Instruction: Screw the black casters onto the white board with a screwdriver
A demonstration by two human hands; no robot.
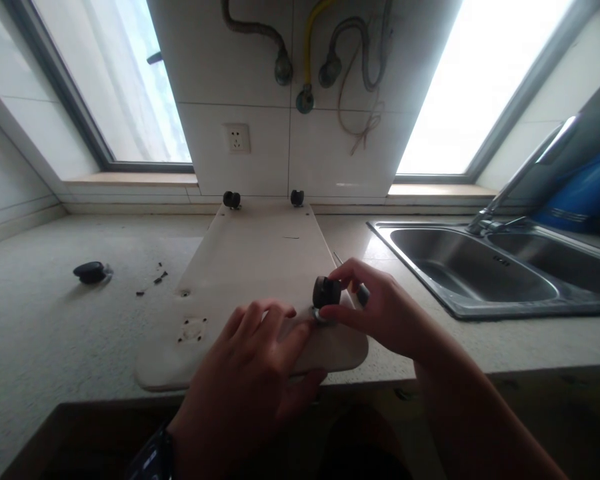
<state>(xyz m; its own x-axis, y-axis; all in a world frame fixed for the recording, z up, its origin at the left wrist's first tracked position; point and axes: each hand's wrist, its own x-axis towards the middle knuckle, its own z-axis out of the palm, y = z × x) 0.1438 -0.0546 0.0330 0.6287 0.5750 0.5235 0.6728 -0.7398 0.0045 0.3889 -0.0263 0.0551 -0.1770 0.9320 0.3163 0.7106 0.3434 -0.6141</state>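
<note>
A white board (260, 267) with rounded front corners lies flat on the countertop. Between the thumb and fingers of my right hand (380, 307) is a black caster wheel (326, 292), upright at the board's front right corner, its metal base touching the board. My left hand (260, 360) bears on the front part, fingers bent over the top and thumb along the front edge, index finger close to the caster's base. Two more casters, one far left (231, 199) and one far right (297, 197), stand at the back. Screw holes (193, 330) mark the front left corner.
Left of the board, a loose black caster (90, 271) lies on its side near several small dark screws (161, 277). What looks like a screwdriver (363, 294) is partly hidden behind my right hand. A steel sink (455, 267) with a faucet (520, 173) is at right.
</note>
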